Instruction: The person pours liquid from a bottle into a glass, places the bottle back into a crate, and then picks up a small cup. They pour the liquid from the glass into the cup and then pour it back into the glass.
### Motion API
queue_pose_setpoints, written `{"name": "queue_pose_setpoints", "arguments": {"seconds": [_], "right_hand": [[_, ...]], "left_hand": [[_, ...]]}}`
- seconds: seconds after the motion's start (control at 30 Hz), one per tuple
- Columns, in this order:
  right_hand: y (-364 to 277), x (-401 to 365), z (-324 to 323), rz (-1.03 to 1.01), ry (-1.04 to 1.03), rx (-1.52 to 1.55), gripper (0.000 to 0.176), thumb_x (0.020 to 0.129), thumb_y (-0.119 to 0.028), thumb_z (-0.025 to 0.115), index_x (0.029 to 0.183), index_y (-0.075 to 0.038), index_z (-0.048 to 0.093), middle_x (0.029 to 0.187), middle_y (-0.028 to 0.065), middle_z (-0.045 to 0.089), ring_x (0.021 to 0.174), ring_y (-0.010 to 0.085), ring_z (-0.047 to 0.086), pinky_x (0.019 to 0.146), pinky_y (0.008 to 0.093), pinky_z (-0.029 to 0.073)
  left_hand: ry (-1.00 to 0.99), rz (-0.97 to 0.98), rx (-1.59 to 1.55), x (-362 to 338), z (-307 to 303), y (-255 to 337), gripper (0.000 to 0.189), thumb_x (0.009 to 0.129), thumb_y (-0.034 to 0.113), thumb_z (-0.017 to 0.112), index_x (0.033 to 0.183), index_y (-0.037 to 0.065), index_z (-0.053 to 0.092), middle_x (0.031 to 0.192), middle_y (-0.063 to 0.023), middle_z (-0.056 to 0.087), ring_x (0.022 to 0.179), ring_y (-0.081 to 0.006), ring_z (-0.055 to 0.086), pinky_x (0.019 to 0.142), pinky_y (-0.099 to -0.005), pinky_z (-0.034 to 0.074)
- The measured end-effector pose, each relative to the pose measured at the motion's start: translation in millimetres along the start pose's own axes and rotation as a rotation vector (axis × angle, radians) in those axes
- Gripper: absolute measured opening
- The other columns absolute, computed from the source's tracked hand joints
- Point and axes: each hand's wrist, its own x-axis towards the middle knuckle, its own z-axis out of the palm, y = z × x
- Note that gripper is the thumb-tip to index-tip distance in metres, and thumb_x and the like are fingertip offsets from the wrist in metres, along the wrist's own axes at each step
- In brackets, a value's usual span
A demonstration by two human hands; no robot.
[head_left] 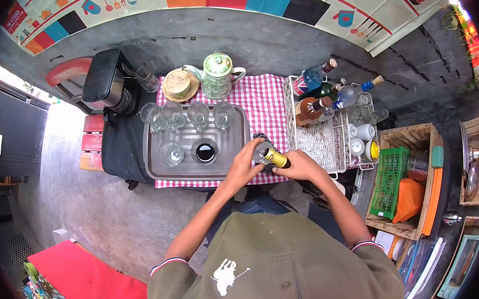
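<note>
A bottle (275, 157) with a gold wrap on its neck and a dark top tilts between my hands at the table's front edge. My left hand (244, 167) is wrapped round its clear, glassy part. The fingers of my right hand (301, 167) close on the dark end of the neck, hiding part of it. Left of my hands is a grey tray (151, 131) holding several clear glasses (198, 115). A glass of dark liquid (206, 151) stands in the tray, nearest to my left hand.
Behind the tray stand a green patterned pot (218, 75) and a coffee maker (103, 81). A white wire rack (315, 149) with several bottles (310, 110) is at the right, beside a wooden crate (392, 224). A checked cloth (266, 99) covers the table.
</note>
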Motion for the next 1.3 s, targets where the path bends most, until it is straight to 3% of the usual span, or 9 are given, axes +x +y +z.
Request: {"name": "queue_pose_setpoints", "arguments": {"seconds": [0.57,1.3], "right_hand": [[8,5,-13,0.041,-0.070,-0.098,0.045,0.075,-0.041,0.077,0.079,0.003,0.070,0.063,0.0212,0.066,0.065,0.0373,0.069,0.065,0.0450,0.053],[13,9,-15,0.080,-0.090,-0.077,0.048,0.074,-0.043,0.077,0.079,0.004,0.070,0.068,0.0241,0.066,0.069,0.0394,0.069,0.069,0.0461,0.054]], "left_hand": [[0.012,-0.009,-0.004,6,9,0,0.072,0.074,-0.003,0.072,0.140,0.002,0.044,0.136,-0.0195,0.054,0.128,-0.0376,0.053,0.107,-0.0422,0.045],[0.034,-0.010,-0.003,10,17,-10,0.073,0.073,-0.001,0.074,0.139,0.003,0.043,0.132,-0.0210,0.057,0.123,-0.0386,0.057,0.102,-0.0433,0.049]]}}
